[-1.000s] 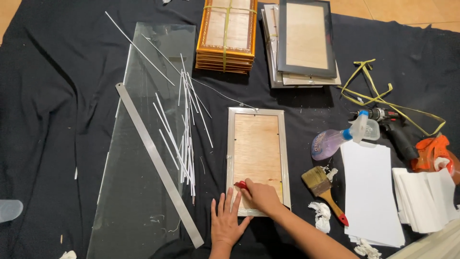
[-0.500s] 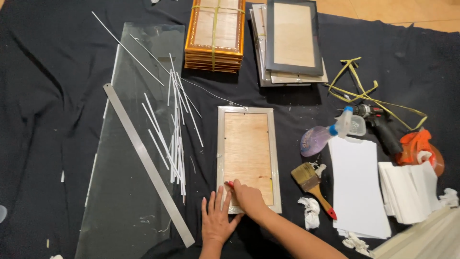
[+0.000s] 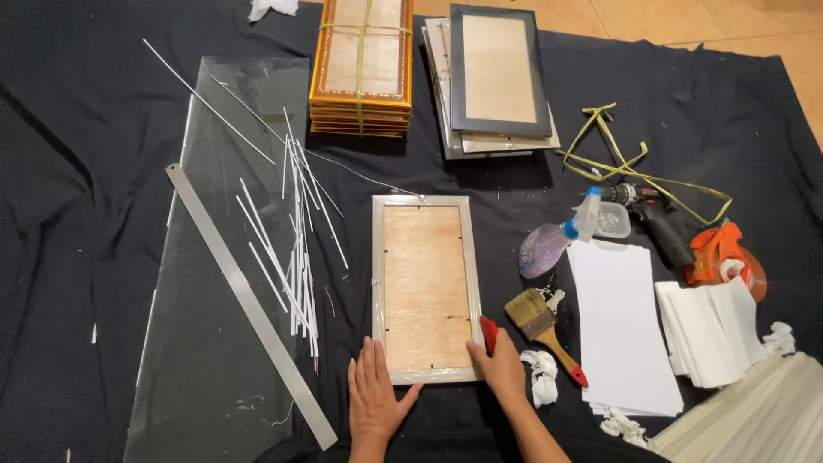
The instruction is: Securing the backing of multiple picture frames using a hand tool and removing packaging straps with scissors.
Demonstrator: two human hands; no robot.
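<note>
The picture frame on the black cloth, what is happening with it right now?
A person kneels over a silver picture frame lying face down, its wooden backing up. The left hand presses flat at the frame's lower left corner. The right hand holds a small red tool against the frame's lower right edge. A glass sheet with a metal ruler and thin white strips lies to the left; a paintbrush lies to the right.
</note>
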